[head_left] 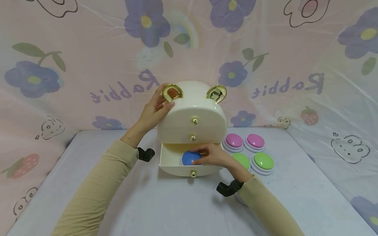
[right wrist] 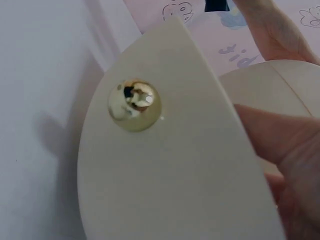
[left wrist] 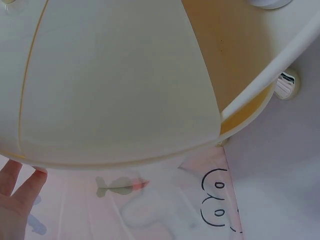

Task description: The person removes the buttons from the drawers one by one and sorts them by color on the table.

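Note:
A cream storage box (head_left: 192, 113) with gold-rimmed ears and gold knobs stands on the table, its bottom drawer (head_left: 169, 157) pulled out. My left hand (head_left: 154, 108) rests against the box's upper left side by the ear, fingers fairly straight; in the left wrist view its fingers (left wrist: 30, 192) touch the box's edge. Inside the drawer my right hand (head_left: 214, 155) pinches a blue domed push button (head_left: 190, 158) with a white base. In the right wrist view the drawer front (right wrist: 185, 160) hides the button and part of that hand (right wrist: 300, 155).
To the right of the box stand pink buttons (head_left: 255, 141) and green buttons (head_left: 263, 161), all on white bases. Another white base (head_left: 240, 199) shows partly under the right wrist. A printed cloth (head_left: 189, 62) hangs behind the white table (head_left: 124, 209).

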Demonstrator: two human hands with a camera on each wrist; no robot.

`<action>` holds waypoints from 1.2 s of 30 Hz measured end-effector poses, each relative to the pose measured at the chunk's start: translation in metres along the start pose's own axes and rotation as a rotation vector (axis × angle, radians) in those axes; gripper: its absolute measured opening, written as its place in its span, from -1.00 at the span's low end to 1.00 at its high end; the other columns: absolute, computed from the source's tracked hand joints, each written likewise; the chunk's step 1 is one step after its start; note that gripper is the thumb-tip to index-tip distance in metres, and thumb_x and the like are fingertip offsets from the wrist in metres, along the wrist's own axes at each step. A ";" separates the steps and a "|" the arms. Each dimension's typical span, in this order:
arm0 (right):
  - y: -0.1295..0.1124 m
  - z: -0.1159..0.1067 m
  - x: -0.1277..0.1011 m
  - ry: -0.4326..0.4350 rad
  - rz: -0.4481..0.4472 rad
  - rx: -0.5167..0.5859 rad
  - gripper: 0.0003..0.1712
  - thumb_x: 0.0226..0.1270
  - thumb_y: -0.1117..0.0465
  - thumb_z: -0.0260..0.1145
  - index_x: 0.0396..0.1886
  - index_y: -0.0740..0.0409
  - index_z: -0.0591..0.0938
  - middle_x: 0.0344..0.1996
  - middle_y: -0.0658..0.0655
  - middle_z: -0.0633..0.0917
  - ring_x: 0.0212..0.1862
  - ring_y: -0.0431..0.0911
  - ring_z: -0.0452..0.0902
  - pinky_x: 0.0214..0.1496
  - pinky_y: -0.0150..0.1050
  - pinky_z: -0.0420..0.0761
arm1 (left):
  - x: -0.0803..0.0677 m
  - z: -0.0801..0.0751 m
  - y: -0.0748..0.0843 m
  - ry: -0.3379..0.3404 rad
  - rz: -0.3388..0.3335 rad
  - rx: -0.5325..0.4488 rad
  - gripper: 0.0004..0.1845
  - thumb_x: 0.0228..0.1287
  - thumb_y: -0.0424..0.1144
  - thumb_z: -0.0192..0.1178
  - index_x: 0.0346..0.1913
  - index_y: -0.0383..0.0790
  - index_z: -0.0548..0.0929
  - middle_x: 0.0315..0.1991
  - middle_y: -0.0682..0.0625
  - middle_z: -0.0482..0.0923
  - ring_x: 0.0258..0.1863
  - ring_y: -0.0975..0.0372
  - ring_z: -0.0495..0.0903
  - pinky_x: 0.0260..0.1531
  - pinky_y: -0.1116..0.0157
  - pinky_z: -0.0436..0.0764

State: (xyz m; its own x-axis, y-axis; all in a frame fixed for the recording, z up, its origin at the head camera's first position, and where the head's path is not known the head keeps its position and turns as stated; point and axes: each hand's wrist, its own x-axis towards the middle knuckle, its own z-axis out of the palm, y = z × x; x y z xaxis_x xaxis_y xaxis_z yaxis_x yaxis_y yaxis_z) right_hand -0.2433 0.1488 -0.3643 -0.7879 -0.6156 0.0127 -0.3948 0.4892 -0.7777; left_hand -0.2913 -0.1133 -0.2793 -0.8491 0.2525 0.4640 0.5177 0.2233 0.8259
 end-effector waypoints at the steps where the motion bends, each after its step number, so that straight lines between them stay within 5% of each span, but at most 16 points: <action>1: 0.001 0.001 0.001 -0.001 0.005 -0.012 -0.51 0.10 0.17 0.49 0.04 0.26 0.65 0.02 0.22 0.67 0.05 0.06 0.60 0.17 -0.02 0.55 | 0.000 0.000 0.000 0.000 0.000 0.002 -0.29 0.37 -0.20 0.14 0.46 0.30 0.09 0.21 -0.16 0.46 0.35 0.05 0.35 0.34 -0.01 0.28; 14: 0.002 0.001 0.005 -0.057 -0.009 -0.089 -0.43 0.08 0.22 0.48 0.12 0.29 0.58 0.08 0.26 0.62 0.07 0.09 0.57 0.19 0.02 0.53 | 0.001 0.000 -0.001 -0.007 0.005 0.006 -0.31 0.39 -0.19 0.12 0.47 0.26 0.08 0.21 -0.16 0.46 0.34 0.05 0.36 0.35 -0.01 0.27; 36: -0.005 0.005 -0.005 0.209 0.082 -0.111 -0.43 -0.07 0.03 0.56 -0.02 0.16 0.68 -0.13 0.11 0.70 -0.19 -0.09 0.59 -0.13 -0.23 0.61 | 0.001 0.001 -0.001 -0.001 0.001 -0.007 -0.31 0.38 -0.19 0.13 0.46 0.23 0.10 0.22 -0.17 0.45 0.35 0.01 0.34 0.38 -0.04 0.20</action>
State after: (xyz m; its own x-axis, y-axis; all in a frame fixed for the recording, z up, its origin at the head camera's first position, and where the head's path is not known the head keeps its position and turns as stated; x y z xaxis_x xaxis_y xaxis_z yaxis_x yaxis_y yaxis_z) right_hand -0.2351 0.1468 -0.3636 -0.8955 -0.4357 0.0909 -0.3657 0.6040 -0.7081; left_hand -0.2925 -0.1127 -0.2802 -0.8484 0.2541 0.4644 0.5178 0.2162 0.8277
